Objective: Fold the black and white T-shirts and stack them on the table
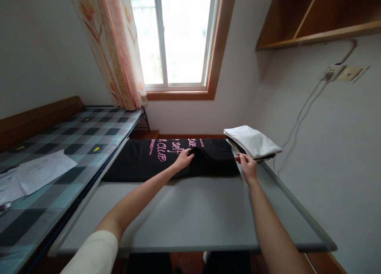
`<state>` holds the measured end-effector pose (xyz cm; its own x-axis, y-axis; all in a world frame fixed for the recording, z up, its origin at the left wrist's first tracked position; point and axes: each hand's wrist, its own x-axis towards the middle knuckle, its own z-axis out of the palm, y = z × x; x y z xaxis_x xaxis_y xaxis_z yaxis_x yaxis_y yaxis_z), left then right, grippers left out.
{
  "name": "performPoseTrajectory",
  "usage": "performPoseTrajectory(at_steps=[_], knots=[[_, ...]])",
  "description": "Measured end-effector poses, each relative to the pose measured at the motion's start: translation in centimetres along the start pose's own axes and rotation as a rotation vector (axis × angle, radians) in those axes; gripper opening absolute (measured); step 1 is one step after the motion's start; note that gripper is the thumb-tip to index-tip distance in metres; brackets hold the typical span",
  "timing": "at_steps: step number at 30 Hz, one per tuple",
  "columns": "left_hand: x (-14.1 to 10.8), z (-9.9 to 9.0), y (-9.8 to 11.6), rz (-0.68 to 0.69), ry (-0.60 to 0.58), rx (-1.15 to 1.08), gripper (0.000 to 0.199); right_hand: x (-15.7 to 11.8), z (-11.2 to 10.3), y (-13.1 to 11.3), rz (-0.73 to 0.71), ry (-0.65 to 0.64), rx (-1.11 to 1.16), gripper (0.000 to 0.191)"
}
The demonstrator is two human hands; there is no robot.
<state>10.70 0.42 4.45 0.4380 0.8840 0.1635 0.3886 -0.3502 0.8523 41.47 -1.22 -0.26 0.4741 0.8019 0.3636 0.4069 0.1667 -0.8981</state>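
A black shirt [133,163] with pink lettering lies folded into a long strip across the grey table [190,214]. My left hand [183,159] pinches the cloth near its middle, where a fold is raised just right of the fingers. At the shirt's right end, my right hand [247,164] has its fingertips closed on the edge; the exact bit of cloth between them is partly hidden. Just behind that hand sits a stack of folded clothes with a white garment [253,141] on top and darker cloth beneath.
To the left stands a bed [68,139] with a checked cover, carrying white papers [44,170]. A wall with a socket [333,73] and hanging cables borders the right side. Beyond the table are a window [184,39] and a curtain [116,47]; a wooden shelf [315,35] hangs upper right.
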Motion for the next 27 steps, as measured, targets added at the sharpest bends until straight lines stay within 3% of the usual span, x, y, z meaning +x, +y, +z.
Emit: performPoseTrajectory(at_steps=[3,7,12,17,21,24,27], knots=[[0.3,-1.1,-2.2,-0.088,0.045,-0.048,0.043,0.2,0.0,0.5,0.006,0.05,-0.085,0.055],[-0.5,-1.5,-4.0,-0.216,0.042,-0.131,0.064,-0.6,0.9,0.4,-0.09,-0.081,-0.259,0.054],[-1.7,-1.3,-4.0,-0.179,-0.114,-0.033,0.055,-1.8,2.0,0.0,-0.195,-0.222,-0.458,0.044],[-2.8,-1.2,-3.1,-0.091,-0.193,0.069,0.04,-1.8,2.0,0.1,-0.142,-0.212,-0.474,0.038],[-3.8,-0.9,-2.6,-0.096,-0.254,0.104,0.038,-1.2,1.3,0.5,-0.115,-0.213,-0.441,0.032],[-4.8,-0.6,-2.3,-0.063,-0.259,0.141,0.038,-1.0,0.8,0.7,-0.064,-0.243,-0.458,0.029],[-5.4,-0.4,-2.2,-0.025,-0.188,0.179,0.037,-1.0,0.7,0.8,-0.053,-0.245,-0.438,0.028]])
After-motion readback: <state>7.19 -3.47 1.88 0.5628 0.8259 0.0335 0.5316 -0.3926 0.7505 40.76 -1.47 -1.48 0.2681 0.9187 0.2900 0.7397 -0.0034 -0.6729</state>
